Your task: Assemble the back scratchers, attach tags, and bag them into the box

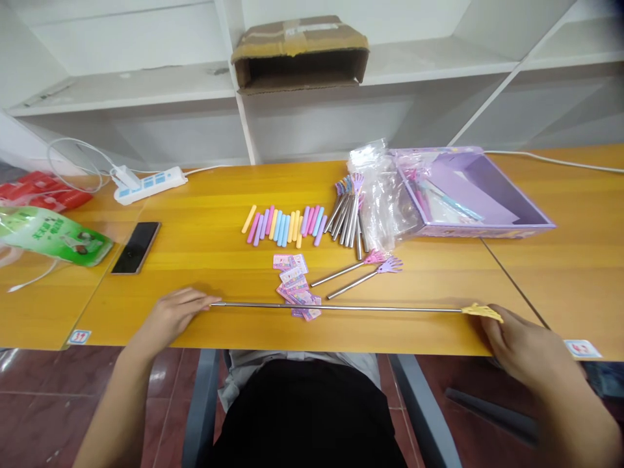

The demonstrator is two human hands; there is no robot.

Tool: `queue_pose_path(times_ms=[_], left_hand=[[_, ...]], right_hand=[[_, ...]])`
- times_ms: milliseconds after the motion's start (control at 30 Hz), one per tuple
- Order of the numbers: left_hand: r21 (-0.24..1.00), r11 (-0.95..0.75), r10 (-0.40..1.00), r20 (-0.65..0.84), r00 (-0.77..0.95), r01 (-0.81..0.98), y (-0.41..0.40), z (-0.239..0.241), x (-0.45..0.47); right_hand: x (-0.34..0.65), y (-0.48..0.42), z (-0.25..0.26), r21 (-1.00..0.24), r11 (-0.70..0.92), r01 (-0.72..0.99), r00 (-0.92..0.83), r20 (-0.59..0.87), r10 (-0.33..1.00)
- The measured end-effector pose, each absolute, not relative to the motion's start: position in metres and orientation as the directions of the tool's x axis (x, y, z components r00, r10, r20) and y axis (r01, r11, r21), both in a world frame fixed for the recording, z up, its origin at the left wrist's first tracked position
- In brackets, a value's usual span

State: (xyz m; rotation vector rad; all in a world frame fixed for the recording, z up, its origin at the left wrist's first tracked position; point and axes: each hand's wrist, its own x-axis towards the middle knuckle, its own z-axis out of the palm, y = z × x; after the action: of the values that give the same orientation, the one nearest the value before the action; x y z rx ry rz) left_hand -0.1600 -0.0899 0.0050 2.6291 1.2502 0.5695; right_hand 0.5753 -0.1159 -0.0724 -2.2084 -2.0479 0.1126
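Observation:
A telescopic back scratcher, pulled out long, lies level across the front of the table between my hands. My left hand pinches the thin metal end of its rod. At the other end, my right hand is closed on the yellow hand-shaped head. Beyond the rod lie two short back scratchers, one with a pink head and one with a purple head. Small printed cards are scattered partly under the rod. Behind them is a row of coloured plastic handles.
A pile of metal back scratchers lies beside clear plastic bags and an open purple box. To the left are a phone, a green packet and a power strip. A cardboard box sits on the shelf.

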Motion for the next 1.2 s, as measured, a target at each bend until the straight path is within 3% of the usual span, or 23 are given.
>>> queue_pose_path(times_ms=[167,300,533,667,867,1067,1200], left_hand=[[0.336,-0.616,0.788,0.284,0.547,0.712,-0.088,-0.002,-0.151],[0.347,-0.588,0.806,0.324,0.495,0.730,-0.089,-0.012,-0.147],[0.229,-0.530,0.811,0.417,0.410,0.816,-0.085,-0.012,-0.155],[0.264,-0.580,0.786,0.429,0.445,0.771,-0.084,-0.003,-0.153],[0.304,-0.686,0.724,0.379,0.577,0.661,-0.093,0.000,-0.092],[0.312,-0.706,0.708,0.334,0.623,0.635,-0.109,-0.015,-0.008],[0.277,-0.717,0.693,0.375,0.615,0.639,-0.105,-0.026,0.016]], right_hand=[[0.559,-0.112,-0.066,-0.201,-0.201,0.959,0.207,0.013,0.978],[0.545,-0.108,-0.066,-0.155,-0.277,0.948,0.292,0.079,0.953],[0.536,-0.097,-0.071,-0.083,-0.214,0.973,0.223,0.128,0.966],[0.534,-0.094,-0.060,-0.072,-0.185,0.980,0.194,0.140,0.971],[0.478,-0.097,-0.051,-0.220,0.152,0.964,-0.094,0.253,0.963],[0.355,-0.108,-0.054,-0.120,0.562,0.818,-0.503,0.322,0.802],[0.310,-0.116,-0.057,-0.064,0.508,0.859,-0.459,0.343,0.820]])
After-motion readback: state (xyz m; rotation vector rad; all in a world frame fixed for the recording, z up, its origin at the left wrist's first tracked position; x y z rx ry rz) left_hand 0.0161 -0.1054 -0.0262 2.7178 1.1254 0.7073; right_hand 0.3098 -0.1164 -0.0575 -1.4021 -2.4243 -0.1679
